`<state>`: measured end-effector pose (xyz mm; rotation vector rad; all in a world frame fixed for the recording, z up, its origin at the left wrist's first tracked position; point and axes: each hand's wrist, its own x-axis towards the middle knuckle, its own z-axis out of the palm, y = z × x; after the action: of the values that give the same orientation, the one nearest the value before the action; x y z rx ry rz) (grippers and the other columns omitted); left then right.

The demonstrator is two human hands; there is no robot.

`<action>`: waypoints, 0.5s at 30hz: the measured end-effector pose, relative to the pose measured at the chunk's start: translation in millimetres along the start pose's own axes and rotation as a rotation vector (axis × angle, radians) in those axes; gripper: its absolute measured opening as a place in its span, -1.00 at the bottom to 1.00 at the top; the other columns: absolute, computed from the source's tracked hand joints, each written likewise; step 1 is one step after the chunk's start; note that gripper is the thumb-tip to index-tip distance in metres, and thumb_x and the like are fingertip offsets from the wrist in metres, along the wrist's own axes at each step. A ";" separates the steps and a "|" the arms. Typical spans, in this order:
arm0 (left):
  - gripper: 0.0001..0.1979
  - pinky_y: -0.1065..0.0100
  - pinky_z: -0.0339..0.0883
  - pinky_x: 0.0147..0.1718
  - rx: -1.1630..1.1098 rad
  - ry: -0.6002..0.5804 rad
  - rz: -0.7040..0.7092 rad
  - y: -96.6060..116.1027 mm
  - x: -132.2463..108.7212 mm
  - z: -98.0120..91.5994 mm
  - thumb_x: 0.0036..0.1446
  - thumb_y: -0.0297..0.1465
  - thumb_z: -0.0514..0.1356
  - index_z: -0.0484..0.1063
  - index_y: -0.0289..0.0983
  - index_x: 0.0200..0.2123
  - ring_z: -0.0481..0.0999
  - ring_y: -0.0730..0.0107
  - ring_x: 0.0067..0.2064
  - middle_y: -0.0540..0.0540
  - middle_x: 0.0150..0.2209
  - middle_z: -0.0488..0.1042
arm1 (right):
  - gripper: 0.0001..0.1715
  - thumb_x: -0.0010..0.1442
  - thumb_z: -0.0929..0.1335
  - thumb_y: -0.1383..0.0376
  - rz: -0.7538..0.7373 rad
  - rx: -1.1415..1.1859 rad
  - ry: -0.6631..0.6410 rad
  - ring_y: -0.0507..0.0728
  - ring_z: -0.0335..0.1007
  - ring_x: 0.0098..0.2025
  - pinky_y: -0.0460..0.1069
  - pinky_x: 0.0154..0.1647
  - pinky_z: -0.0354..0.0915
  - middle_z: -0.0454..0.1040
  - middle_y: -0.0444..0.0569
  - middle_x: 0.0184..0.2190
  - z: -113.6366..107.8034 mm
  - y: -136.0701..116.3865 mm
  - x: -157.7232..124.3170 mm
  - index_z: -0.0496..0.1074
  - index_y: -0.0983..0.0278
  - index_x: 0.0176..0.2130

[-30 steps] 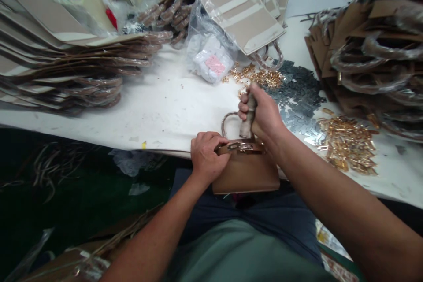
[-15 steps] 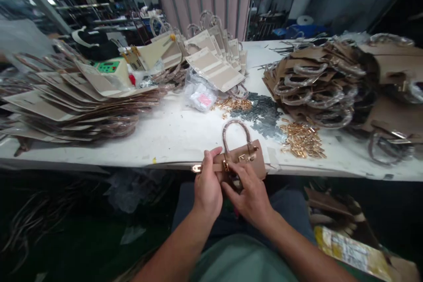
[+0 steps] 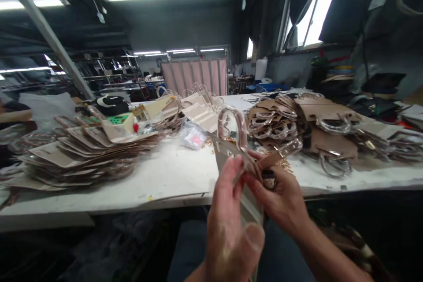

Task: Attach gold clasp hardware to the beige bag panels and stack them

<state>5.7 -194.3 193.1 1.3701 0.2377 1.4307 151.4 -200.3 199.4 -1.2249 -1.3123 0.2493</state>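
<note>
Both hands hold a small brown bag panel (image 3: 251, 202) lifted off the table and turned edge-on toward me. Its plastic-wrapped handle loop (image 3: 233, 128) sticks up above my fingers, and a brown strap (image 3: 280, 154) runs off to the right. My left hand (image 3: 231, 224) is close to the camera, fingers and thumb pinching the panel's near face. My right hand (image 3: 280, 198) grips the panel and strap from the right side. The gold clasp is hidden behind my fingers.
A white worktable (image 3: 172, 176) carries a tall stack of flat bag panels (image 3: 82, 154) at left, more brown panels with wrapped handles (image 3: 304, 123) at right, a clear plastic bag (image 3: 193, 136) and a green-panelled machine (image 3: 119, 120) behind. Workshop racks and a bright window lie beyond.
The bag panel went from lying at the table's edge, pressed with a tool, to being held up in both hands. My view tilted upward into the room.
</note>
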 end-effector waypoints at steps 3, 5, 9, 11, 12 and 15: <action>-0.35 -0.04 0.09 0.45 0.337 0.146 0.141 5.2 18.0 -20.1 0.31 -0.26 0.33 0.25 -0.06 0.40 0.20 -0.03 0.47 -0.21 0.41 0.27 | -0.63 0.26 0.53 0.07 0.118 0.137 -0.267 0.29 0.61 -0.07 0.05 -0.09 0.53 0.65 0.07 -0.02 -43.3 -1.9 30.5 0.64 0.28 -0.09; -0.26 -0.05 0.07 0.45 0.486 0.247 0.220 7.5 30.5 -43.3 0.20 -0.28 0.42 0.25 -0.07 0.39 0.19 -0.05 0.47 -0.21 0.42 0.25 | -0.53 0.21 0.56 0.03 0.196 0.199 -0.470 0.26 0.60 -0.19 0.02 -0.20 0.52 0.66 0.06 -0.17 -69.1 0.2 53.6 0.64 0.33 -0.06; -0.13 -0.03 0.15 0.40 0.351 0.172 -0.055 -1.8 36.0 -88.9 0.06 -0.12 0.51 0.32 -0.13 0.39 0.28 -0.15 0.42 -0.27 0.36 0.37 | -0.50 0.12 0.60 -0.03 0.316 0.253 -0.867 0.22 0.53 -0.32 0.01 -0.33 0.48 0.61 0.03 -0.29 -76.5 15.8 88.5 0.64 0.33 -0.20; -0.19 -0.01 0.35 0.25 0.119 0.016 -0.391 -15.4 25.2 -104.1 0.02 -0.04 0.51 0.47 -0.21 0.29 0.49 -0.19 0.26 -0.34 0.20 0.53 | -0.46 0.08 0.61 -0.05 0.387 0.270 -1.016 0.20 0.51 -0.33 -0.01 -0.36 0.46 0.60 0.02 -0.28 -57.1 31.1 92.5 0.63 0.34 -0.18; -0.23 0.02 0.43 0.15 0.013 -0.044 -0.542 -24.2 17.1 -109.5 0.00 -0.02 0.51 0.53 -0.25 0.23 0.57 -0.19 0.16 -0.36 0.11 0.59 | -0.44 0.07 0.61 -0.05 0.427 0.277 -1.068 0.18 0.50 -0.33 -0.02 -0.37 0.45 0.59 0.01 -0.29 -44.6 41.2 90.7 0.63 0.34 -0.17; -0.35 0.16 0.50 -0.05 -0.111 -0.032 -0.804 -57.0 -12.6 -120.1 -0.02 -0.09 0.54 0.63 -0.28 0.09 0.66 -0.06 -0.04 -0.31 -0.03 0.66 | -0.41 0.08 0.59 -0.09 0.506 0.273 -1.125 0.15 0.49 -0.33 -0.04 -0.33 0.43 0.57 -0.06 -0.33 -8.1 80.5 77.4 0.61 0.34 -0.18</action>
<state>-63.3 -121.0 105.4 1.0229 0.6013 0.7336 221.4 -114.3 183.9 -1.1725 -1.7637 1.6030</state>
